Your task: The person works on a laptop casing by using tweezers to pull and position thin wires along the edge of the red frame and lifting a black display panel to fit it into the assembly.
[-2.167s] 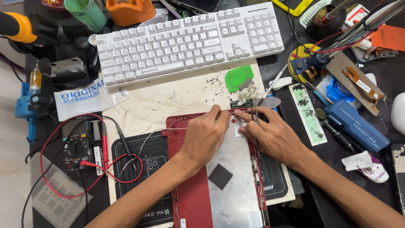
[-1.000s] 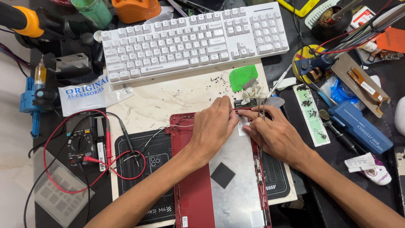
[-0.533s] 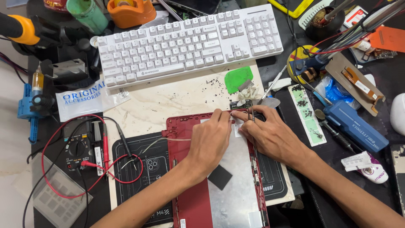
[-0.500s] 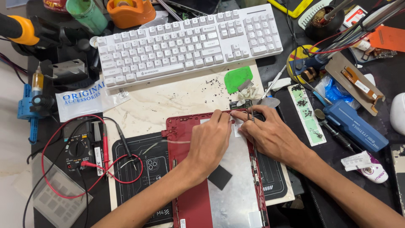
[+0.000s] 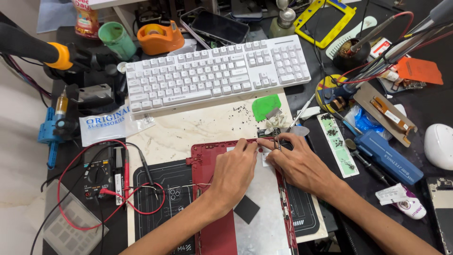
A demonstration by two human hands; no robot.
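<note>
A red device frame (image 5: 211, 198) with a silver metal backplate (image 5: 264, 222) lies on the bench in front of me. My left hand (image 5: 234, 172) rests on the plate, its fingertips pinching at the frame's top edge. My right hand (image 5: 295, 163) lies beside it on the right and grips thin metal tweezers (image 5: 276, 141), whose tips meet my left fingers at the top edge. A small black square (image 5: 246, 209) sits on the plate below my left hand.
A white keyboard (image 5: 214, 73) lies beyond the device. A green plastic pick (image 5: 265, 106) and tiny screws lie on the marble board (image 5: 188, 127). A multimeter with red leads (image 5: 99, 174) sits left. A blue screwdriver case (image 5: 389, 156), tools and an orange tape dispenser (image 5: 159, 35) crowd the bench.
Both hands stay at the frame's top edge. The fingertips and tweezers have shifted only slightly along that edge; the view has moved a little.
</note>
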